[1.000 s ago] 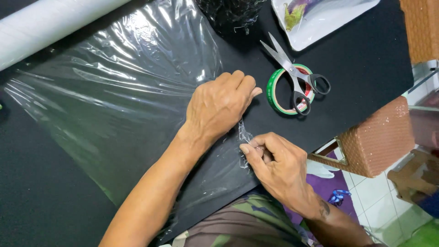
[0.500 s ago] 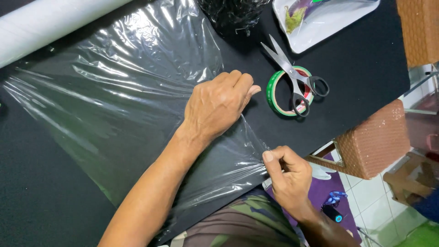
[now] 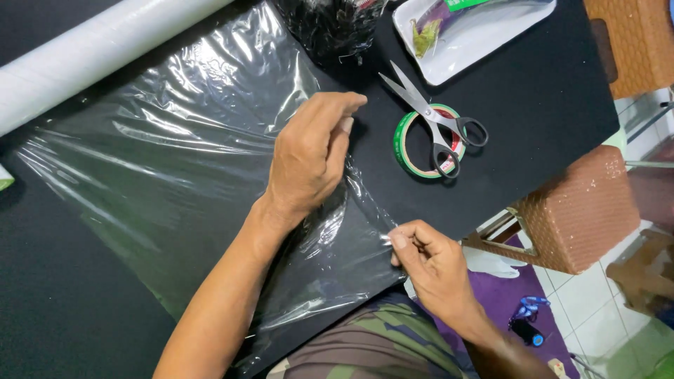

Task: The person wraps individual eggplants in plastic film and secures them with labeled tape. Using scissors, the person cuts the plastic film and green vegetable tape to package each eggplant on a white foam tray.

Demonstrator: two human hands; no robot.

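A large sheet of clear plastic film (image 3: 175,161) lies spread over a black table (image 3: 533,105). My left hand (image 3: 309,154) rests flat on the film near its right edge, fingers together and pointing up-right. My right hand (image 3: 428,263) is at the table's near edge and pinches the film's lower right corner between thumb and fingers, pulling it taut. Scissors (image 3: 435,123) with black handles lie across a green roll of tape (image 3: 425,140), just right of my left hand.
A white roll of film (image 3: 105,49) lies along the upper left. A white tray (image 3: 477,35) holds some greenery at the top. A black bundle (image 3: 330,24) sits top centre. A wicker stool (image 3: 583,210) stands beside the table over a tiled floor.
My left hand has slid up and left over the film, smoothing it. My right hand has moved right along the near edge, drawing the corner of the film outward.
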